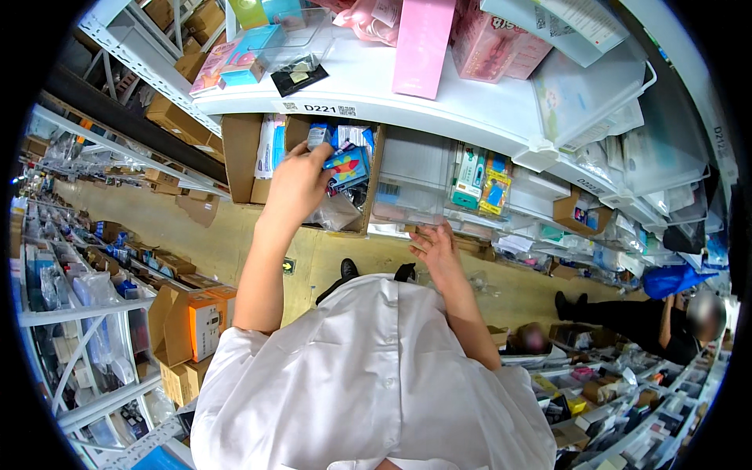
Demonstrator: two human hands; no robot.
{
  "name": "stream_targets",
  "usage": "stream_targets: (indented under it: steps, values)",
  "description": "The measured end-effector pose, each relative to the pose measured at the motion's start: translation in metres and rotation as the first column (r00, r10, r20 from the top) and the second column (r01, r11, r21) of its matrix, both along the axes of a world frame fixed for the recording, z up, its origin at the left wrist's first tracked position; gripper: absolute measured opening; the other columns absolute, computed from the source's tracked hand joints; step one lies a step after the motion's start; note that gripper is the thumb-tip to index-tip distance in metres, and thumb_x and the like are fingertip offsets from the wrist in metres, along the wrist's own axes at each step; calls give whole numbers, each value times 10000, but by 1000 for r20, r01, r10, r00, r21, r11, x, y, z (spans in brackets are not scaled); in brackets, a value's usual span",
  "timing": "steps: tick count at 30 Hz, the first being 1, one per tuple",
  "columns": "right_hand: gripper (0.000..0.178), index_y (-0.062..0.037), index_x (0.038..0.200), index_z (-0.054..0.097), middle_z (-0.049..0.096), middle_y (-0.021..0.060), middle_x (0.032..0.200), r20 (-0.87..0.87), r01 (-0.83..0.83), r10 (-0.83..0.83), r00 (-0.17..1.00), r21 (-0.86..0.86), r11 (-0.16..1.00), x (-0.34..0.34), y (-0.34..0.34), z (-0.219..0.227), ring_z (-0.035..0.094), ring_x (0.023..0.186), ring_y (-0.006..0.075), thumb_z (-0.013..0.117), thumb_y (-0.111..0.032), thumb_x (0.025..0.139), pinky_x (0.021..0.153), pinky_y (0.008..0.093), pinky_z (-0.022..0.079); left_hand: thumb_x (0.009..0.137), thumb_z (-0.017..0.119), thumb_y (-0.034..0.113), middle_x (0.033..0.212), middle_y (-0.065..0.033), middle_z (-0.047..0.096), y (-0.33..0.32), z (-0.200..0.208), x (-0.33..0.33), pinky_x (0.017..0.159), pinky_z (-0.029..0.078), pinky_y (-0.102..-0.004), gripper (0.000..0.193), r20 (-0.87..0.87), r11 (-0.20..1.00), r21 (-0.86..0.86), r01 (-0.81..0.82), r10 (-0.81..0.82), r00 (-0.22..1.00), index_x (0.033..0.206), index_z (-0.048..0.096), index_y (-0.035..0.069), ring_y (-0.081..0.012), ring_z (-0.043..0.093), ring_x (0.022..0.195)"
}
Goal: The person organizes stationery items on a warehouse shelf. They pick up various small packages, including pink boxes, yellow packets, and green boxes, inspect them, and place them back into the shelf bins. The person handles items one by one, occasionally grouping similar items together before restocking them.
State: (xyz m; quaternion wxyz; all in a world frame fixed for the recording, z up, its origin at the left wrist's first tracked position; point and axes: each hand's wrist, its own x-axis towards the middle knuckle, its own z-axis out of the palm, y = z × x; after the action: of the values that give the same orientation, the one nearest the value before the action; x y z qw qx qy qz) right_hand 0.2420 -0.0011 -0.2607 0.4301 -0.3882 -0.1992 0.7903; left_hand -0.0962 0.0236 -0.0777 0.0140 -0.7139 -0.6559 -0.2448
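Note:
My left hand [301,174] reaches into an open cardboard box [377,176] on the shelf. Its fingers are closed on the edge of a small blue packet [348,168] with a red and yellow pattern; the thumb is partly hidden. Around the packet lie other small blue and white packages [319,135] and a crumpled clear plastic bag [337,213]. To the right, my right hand [439,252] is empty, fingers spread and slightly bent. It hovers just below the front of a clear plastic bin [409,213].
Green and white boxes [468,176] and a yellow package [495,188] stand right of the bin. Above, a white shelf [368,106] carries a tall pink box [424,48]. Loaded racks [86,309] line the left side. Another person [627,317] is at far right.

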Motion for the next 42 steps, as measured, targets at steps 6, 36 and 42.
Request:
stream_targets:
  steps: [6, 36, 42]
  values:
    - [683, -214, 1684, 246, 573, 162, 1469, -1, -13, 13, 1000, -9, 1000, -1, -3, 0, 616, 1341, 360, 603, -417, 1139, 1055, 531, 556, 925, 839, 79, 953, -133, 766, -30, 35, -7, 716, 533, -315, 294, 389, 948, -172, -269, 316, 865, 1168, 693, 6, -189, 703, 776]
    - [508, 48, 1446, 497, 662, 132, 1321, 316, -88, -99, 944, 527, 845, -55, -8, 177, 654, 1176, 159, 767, -102, 1042, 1023, 303, 542, 940, 842, 35, 1253, -79, 744, -70, 10, 91, 1022, 583, -360, 550, 977, 957, -137, 257, 173, -125, 1418, 570, 35, -160, 716, 1162]
    - [328, 4, 1303, 474, 673, 125, 1226, 304, -25, -136, 943, 471, 882, -61, -17, 175, 644, 1060, 119, 690, -138, 1100, 864, 265, 550, 1116, 641, 206, 1520, -112, 630, -90, -11, 102, 1126, 554, -516, 503, 733, 836, -60, 546, 408, -545, 1576, 487, 71, -291, 628, 1396]
